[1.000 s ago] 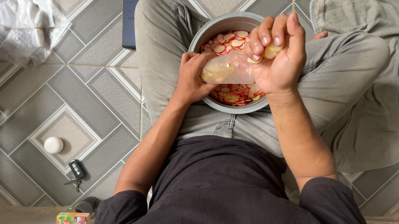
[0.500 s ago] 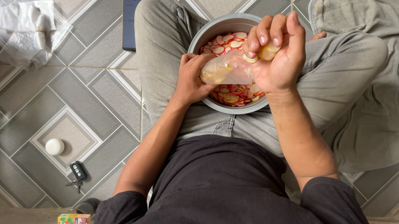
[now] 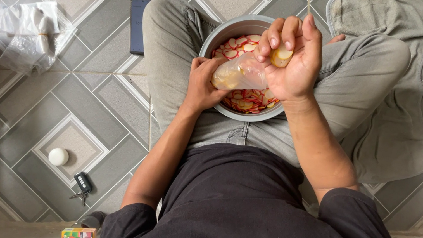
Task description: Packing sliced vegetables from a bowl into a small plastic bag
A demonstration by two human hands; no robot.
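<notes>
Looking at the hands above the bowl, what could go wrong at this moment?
1. The right hand pinches several thin round pieces only with its fingertips; one could slip and fall, perhaps outside the metal bowl.
2. The small clear bag, gripped by the left hand, looks soft and narrow; pieces may miss its opening.
3. The bowl rests between the crossed legs, so a leg shift might tip it and spill the red-edged slices onto the tiled floor.
</notes>
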